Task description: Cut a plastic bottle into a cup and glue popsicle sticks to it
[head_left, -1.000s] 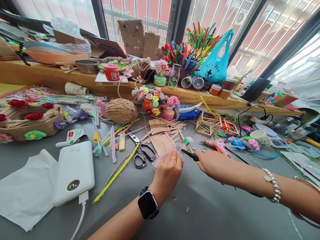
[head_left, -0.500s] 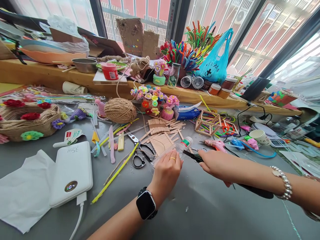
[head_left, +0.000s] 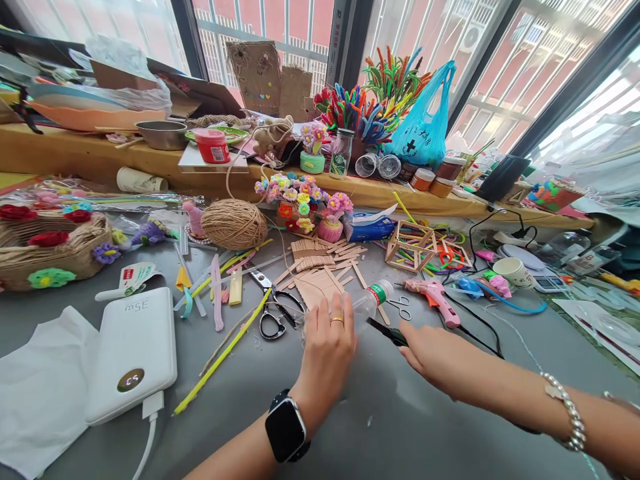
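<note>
A clear plastic bottle (head_left: 367, 308) with a green-and-white band near one end lies on its side on the grey table. My left hand (head_left: 330, 347) rests over its body, fingers curved down onto it, so much of the bottle is hidden. In my right hand (head_left: 425, 350) is a black-bladed knife (head_left: 385, 331), its tip pointing left, close to the bottle. My fingers and forearm hide most of its handle. Black-handled scissors (head_left: 277, 310) lie left of the bottle. Wooden craft sticks (head_left: 317, 280) are spread beyond it.
Small scissors (head_left: 400, 307) and a pink glue gun (head_left: 435, 299) with its cord lie beyond my right hand. Leftward are a white power bank (head_left: 135, 353), yellow pipe cleaner (head_left: 225, 350) and twine ball (head_left: 235, 223). Crochet flowers (head_left: 295, 193) and a wooden frame (head_left: 410, 245) stand farther back.
The bottle has turned, showing more of its neck end. My left hand has flattened over it. My right hand has shifted slightly downward with the knife, and the view has tilted a little.
</note>
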Motion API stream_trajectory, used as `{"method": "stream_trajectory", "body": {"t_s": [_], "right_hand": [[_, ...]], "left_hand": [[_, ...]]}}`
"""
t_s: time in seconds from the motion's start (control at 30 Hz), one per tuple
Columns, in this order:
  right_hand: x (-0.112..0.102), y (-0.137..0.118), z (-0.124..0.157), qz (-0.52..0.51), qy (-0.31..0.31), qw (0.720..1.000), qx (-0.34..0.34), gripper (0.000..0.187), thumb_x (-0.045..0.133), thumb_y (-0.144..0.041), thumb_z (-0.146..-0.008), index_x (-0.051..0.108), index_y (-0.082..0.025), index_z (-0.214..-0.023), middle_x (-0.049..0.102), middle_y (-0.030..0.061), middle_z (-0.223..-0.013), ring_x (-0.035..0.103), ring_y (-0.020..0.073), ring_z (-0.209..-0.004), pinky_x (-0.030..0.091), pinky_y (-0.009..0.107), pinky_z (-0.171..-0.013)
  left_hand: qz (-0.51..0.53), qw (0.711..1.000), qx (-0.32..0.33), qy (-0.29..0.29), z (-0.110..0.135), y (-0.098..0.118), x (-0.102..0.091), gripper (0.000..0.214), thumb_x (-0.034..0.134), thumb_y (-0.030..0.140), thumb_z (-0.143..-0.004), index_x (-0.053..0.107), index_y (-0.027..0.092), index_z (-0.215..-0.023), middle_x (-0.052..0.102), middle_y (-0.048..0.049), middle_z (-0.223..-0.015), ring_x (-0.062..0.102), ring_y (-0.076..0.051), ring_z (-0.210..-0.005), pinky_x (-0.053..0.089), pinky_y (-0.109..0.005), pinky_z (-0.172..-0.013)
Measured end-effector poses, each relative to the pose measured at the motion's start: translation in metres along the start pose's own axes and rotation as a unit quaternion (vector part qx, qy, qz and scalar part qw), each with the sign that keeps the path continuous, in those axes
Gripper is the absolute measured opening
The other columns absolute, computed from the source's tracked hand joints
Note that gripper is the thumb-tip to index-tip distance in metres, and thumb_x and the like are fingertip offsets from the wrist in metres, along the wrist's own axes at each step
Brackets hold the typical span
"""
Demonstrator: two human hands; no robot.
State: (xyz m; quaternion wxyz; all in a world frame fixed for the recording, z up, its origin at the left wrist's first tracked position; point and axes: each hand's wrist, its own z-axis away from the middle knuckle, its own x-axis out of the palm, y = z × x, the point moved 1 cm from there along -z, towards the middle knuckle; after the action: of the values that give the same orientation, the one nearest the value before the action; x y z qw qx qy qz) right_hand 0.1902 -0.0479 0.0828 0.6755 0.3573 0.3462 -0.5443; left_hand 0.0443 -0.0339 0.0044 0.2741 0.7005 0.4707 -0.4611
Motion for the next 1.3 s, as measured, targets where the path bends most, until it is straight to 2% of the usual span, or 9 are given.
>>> {"method": "stream_trajectory", "body": {"t_s": [0.13,0.37,0.47,0.63,0.9,1.17,1.3], "right_hand": [[0.022,0.001,-0.005,-0.01,0.032,0.999,0.02,0.025,0.033,-0.023,-0.087,0.05,-0.011,-0.101,0.065,0.0124,-0.076,0.063,0.0286,-0.072,0.031,0.027,-0.047],[0.038,-0.005,-0.005,-0.027,0.052,0.997,0.056,0.021,0.031,-0.022,-0.088,0.048,-0.014,-0.098,0.066,0.0108,-0.075,0.064,0.0277,-0.069,0.026,0.025,-0.045],[0.039,-0.006,-0.004,-0.036,0.058,0.995,0.068,0.021,0.029,-0.022,-0.089,0.046,-0.015,-0.098,0.067,0.0101,-0.075,0.065,0.0275,-0.069,0.026,0.026,-0.044],[0.035,-0.008,-0.008,-0.017,0.066,0.995,0.077,0.022,0.029,-0.022,-0.088,0.046,-0.015,-0.101,0.067,0.0091,-0.075,0.065,0.0273,-0.071,0.029,0.025,-0.044],[0.035,-0.015,-0.02,-0.002,0.09,0.994,0.066,0.027,0.034,-0.017,-0.086,0.047,-0.012,-0.108,0.067,0.0127,-0.074,0.065,0.0279,-0.069,0.04,0.027,-0.047],[0.036,-0.014,-0.03,-0.01,0.084,0.994,0.068,0.024,0.036,-0.018,-0.085,0.047,-0.013,-0.106,0.067,0.0125,-0.075,0.066,0.0252,-0.072,0.041,0.026,-0.05],[0.037,-0.013,-0.032,-0.017,0.08,0.994,0.071,0.023,0.037,-0.018,-0.085,0.046,-0.013,-0.106,0.067,0.0122,-0.077,0.065,0.0254,-0.073,0.042,0.027,-0.052]], "left_hand": [[-0.025,0.999,0.011,-0.025,0.0,-0.002,-0.003,0.052,0.047,0.015,-0.076,0.039,0.011,-0.127,0.048,-0.0167,-0.126,0.048,-0.029,-0.111,0.041,-0.042,-0.089],[-0.037,0.999,0.019,-0.018,-0.002,-0.004,-0.006,0.049,0.051,0.014,-0.074,0.045,0.013,-0.123,0.054,-0.0156,-0.119,0.051,-0.03,-0.107,0.042,-0.043,-0.087],[-0.012,0.999,0.026,-0.018,-0.005,-0.008,-0.007,0.052,0.057,0.022,-0.071,0.046,0.014,-0.121,0.057,-0.0144,-0.114,0.051,-0.03,-0.104,0.041,-0.044,-0.087],[0.043,0.999,0.017,-0.022,-0.009,-0.013,-0.004,0.057,0.06,0.025,-0.067,0.046,0.011,-0.12,0.058,-0.0133,-0.108,0.056,-0.026,-0.09,0.047,-0.036,-0.076],[0.036,0.999,0.0,-0.037,-0.01,-0.011,-0.002,0.056,0.059,0.028,-0.067,0.047,0.008,-0.118,0.059,-0.014,-0.104,0.056,-0.025,-0.087,0.047,-0.036,-0.075],[0.021,0.999,-0.009,-0.028,-0.009,-0.008,-0.003,0.053,0.057,0.028,-0.068,0.048,0.01,-0.117,0.059,-0.0141,-0.104,0.056,-0.024,-0.086,0.046,-0.034,-0.074],[0.025,0.998,-0.013,-0.057,-0.01,-0.007,-0.004,0.055,0.055,0.028,-0.07,0.045,0.009,-0.12,0.057,-0.0149,-0.109,0.056,-0.025,-0.088,0.045,-0.036,-0.076]]}}
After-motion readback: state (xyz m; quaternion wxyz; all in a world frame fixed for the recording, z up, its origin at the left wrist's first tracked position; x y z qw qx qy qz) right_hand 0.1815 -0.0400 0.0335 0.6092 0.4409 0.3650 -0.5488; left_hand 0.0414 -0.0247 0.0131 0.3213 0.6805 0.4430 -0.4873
